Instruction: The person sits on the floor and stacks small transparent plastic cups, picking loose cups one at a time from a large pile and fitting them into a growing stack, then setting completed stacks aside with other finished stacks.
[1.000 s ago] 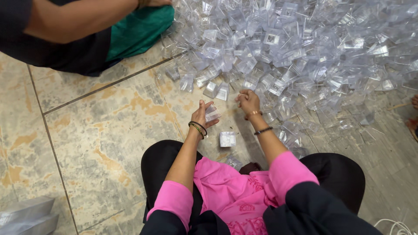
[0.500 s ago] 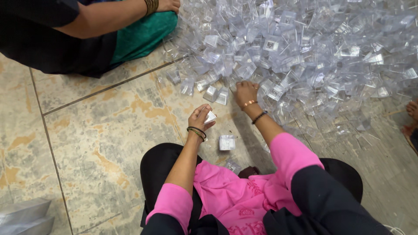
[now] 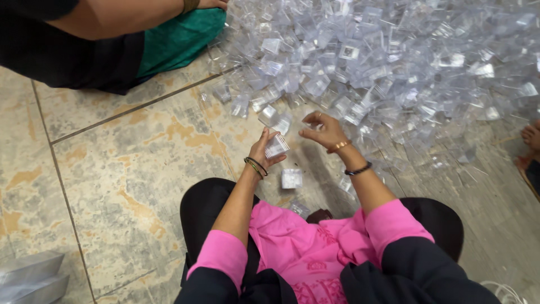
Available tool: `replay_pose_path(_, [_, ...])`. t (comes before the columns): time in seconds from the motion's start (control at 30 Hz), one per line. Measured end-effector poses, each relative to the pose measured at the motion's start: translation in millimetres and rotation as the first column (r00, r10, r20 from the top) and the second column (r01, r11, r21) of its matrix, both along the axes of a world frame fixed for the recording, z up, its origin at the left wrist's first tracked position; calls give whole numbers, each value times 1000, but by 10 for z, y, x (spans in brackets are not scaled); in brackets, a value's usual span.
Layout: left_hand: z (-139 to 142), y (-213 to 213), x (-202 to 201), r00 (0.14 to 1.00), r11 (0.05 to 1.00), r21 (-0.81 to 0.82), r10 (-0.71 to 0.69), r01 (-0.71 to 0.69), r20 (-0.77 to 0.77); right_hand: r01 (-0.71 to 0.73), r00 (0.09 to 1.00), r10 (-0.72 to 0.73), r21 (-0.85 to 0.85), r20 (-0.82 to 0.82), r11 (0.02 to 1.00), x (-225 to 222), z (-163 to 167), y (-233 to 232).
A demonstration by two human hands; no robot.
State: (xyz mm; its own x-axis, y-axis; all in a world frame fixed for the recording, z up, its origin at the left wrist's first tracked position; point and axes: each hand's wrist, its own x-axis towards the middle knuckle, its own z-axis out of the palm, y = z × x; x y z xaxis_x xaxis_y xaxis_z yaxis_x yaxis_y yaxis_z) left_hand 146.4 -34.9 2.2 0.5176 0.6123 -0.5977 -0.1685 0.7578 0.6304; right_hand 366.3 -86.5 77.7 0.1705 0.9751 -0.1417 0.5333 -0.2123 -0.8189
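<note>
I sit on a tiled floor in pink sleeves. My left hand [image 3: 262,152] holds a small clear plastic box [image 3: 277,145] up in front of me. My right hand [image 3: 327,135] hovers just right of it, fingers curled and pointing at the box; whether a clear piece sits between them is hard to see. A large heap of clear plastic boxes [image 3: 388,62] covers the floor beyond both hands. One closed clear box [image 3: 291,178] lies on the tile below my hands, and another [image 3: 300,209] lies near my lap.
Another person sits at the top left, with a bare arm [image 3: 112,17] and green cloth [image 3: 174,39] reaching to the heap's edge. A foot [image 3: 530,138] shows at the right edge. Silvery stacked things [image 3: 31,276] lie bottom left, a white cable [image 3: 503,293] bottom right.
My right hand reached into the heap's near edge, then drew back toward my left hand. My left hand kept its clear box and rose slightly.
</note>
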Motion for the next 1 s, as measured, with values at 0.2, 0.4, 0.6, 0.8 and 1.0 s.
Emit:
replay_pose_path(0.2, [314,-875,171,958,956,234,-221,175,183,90,874,25,212,-486,973,-231,-217,-981])
replay_pose_path(0.4, [936,-1701,45,975,893,419,-214,166,68,-55,837,241,364,-491,930,-581,63,-1772])
replay_pose_path(0.6, [1468,-2410,-61,993,477,871,-55,119,-106,314,693,39,350,-720,883,-560,583,-2417])
replay_pose_path(0.8, [1635,-2792,-132,966,149,959,63,241,-252,203,818,8,303,-575,931,-550,614,-3091])
replay_pose_path(1.0, [1481,-2950,-136,922,817,576,-224,1,317,141,661,184,361,-727,922,-536,563,-3463])
